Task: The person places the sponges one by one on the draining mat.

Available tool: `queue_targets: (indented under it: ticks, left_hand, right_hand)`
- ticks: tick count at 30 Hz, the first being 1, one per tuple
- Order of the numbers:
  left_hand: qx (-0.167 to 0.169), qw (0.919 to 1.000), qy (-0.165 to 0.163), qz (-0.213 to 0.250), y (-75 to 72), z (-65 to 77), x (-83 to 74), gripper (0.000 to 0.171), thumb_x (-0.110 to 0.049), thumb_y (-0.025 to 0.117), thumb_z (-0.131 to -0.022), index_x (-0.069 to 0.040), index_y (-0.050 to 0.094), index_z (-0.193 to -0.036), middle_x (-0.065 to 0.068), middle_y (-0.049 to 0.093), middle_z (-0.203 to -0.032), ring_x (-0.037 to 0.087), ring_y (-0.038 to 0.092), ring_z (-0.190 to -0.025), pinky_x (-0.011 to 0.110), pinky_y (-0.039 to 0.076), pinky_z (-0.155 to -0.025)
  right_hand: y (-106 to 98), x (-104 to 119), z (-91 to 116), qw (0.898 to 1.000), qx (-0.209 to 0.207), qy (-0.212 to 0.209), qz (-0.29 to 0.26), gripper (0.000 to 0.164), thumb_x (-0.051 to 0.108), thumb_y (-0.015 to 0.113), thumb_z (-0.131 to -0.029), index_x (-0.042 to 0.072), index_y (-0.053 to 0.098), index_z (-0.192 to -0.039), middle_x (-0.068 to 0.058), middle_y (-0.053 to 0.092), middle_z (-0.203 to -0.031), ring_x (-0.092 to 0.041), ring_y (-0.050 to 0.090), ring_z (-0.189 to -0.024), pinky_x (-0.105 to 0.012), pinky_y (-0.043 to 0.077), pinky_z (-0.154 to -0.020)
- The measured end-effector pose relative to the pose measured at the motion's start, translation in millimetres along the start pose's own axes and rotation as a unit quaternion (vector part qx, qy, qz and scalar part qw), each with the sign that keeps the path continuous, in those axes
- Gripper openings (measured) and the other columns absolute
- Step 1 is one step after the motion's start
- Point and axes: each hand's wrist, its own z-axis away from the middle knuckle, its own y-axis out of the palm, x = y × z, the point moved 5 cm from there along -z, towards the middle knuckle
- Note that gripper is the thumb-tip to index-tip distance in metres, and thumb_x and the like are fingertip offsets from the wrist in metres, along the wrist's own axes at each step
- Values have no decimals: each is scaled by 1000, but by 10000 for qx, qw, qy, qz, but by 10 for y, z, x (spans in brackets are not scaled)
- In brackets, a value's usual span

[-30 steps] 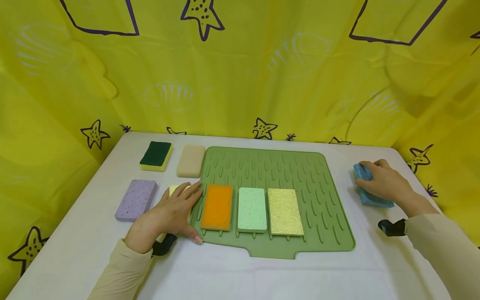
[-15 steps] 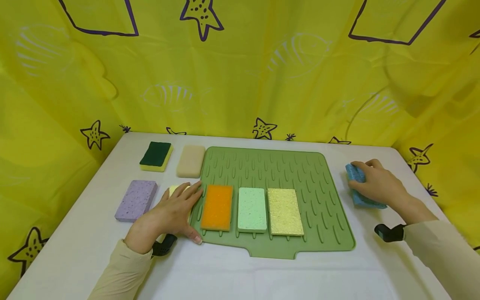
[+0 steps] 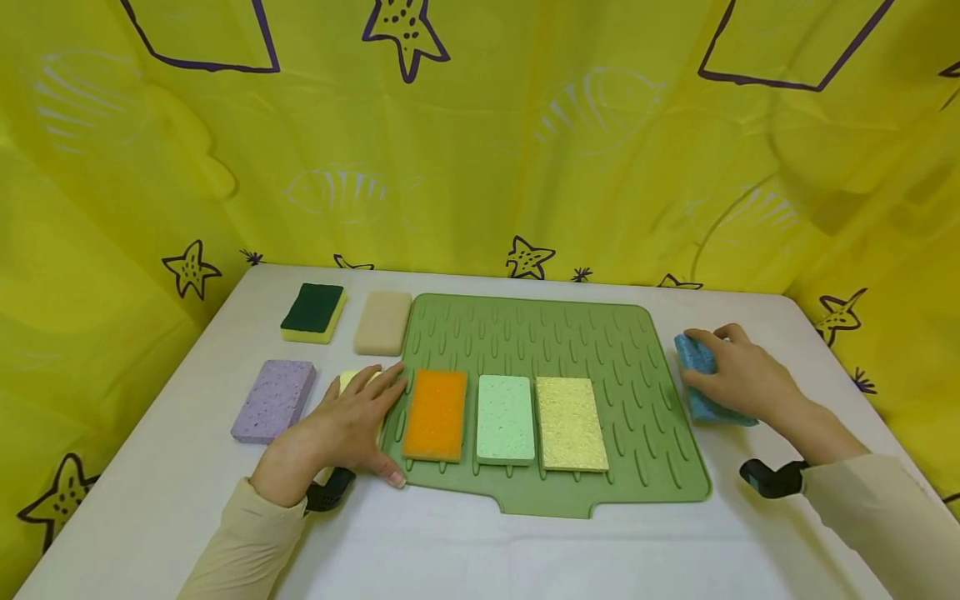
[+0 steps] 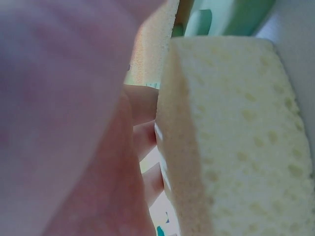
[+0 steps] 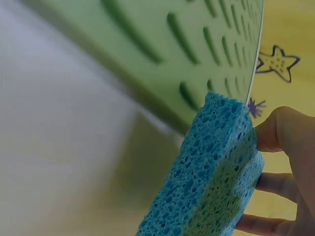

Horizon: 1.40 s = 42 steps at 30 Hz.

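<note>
My right hand (image 3: 746, 375) grips a blue sponge (image 3: 697, 358), with fingers and thumb at its upper part. In the right wrist view the blue sponge (image 5: 202, 167) is tilted beside the mat's edge and throws a shadow on the cloth. My left hand (image 3: 337, 429) rests with spread fingers over a pale yellow sponge (image 4: 246, 128), mostly covered by the hand in the head view. That sponge lies at the left edge of the green ridged mat (image 3: 525, 333). On the mat, an orange sponge (image 3: 435, 415), a mint sponge (image 3: 506, 419) and a yellow sponge (image 3: 572, 423) form a row.
Left of the mat lie a purple sponge (image 3: 273, 401), a green and yellow scouring sponge (image 3: 313, 312) and a beige sponge (image 3: 382, 322). A white cloth (image 3: 420, 550) covers the table, and a yellow printed curtain (image 3: 480, 150) hangs behind it.
My right hand has moved left with the blue sponge, from the bare cloth to the mat's right edge. The left hand and the other sponges have stayed put.
</note>
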Motion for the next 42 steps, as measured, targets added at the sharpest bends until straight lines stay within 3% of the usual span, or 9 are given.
queue_targets:
  ticks: [15, 23, 42]
  left_hand:
    - [1, 10000, 7, 18, 14, 0, 4, 132, -66, 86, -55, -5, 27, -156, 9, 14, -167, 40, 14, -152, 76, 13, -112]
    - [-36, 10000, 14, 6, 17, 1, 11, 132, -66, 86, -54, -5, 28, -156, 10, 15, -167, 41, 16, -151, 77, 13, -111]
    - [-22, 10000, 28, -31, 12, -11, 4, 133, -67, 86, -54, -4, 28, -156, 11, 15, -167, 42, 15, -151, 77, 13, -111]
  right_hand:
    - [58, 328, 104, 9995, -90, -287, -122, 67, 33, 64, -89, 5, 42, -146, -32, 42, -130, -39, 59, -80, -39, 46, -53]
    - [113, 529, 138, 9992, 77, -299, -245, 68, 33, 64, -89, 7, 43, -148, -30, 41, -135, -32, 59, -79, -32, 42, -51]
    - [252, 814, 205, 9980, 317, -429, -343, 68, 36, 65, -89, 9, 45, -148, -29, 44, -135, -23, 55, -66, -31, 41, -49]
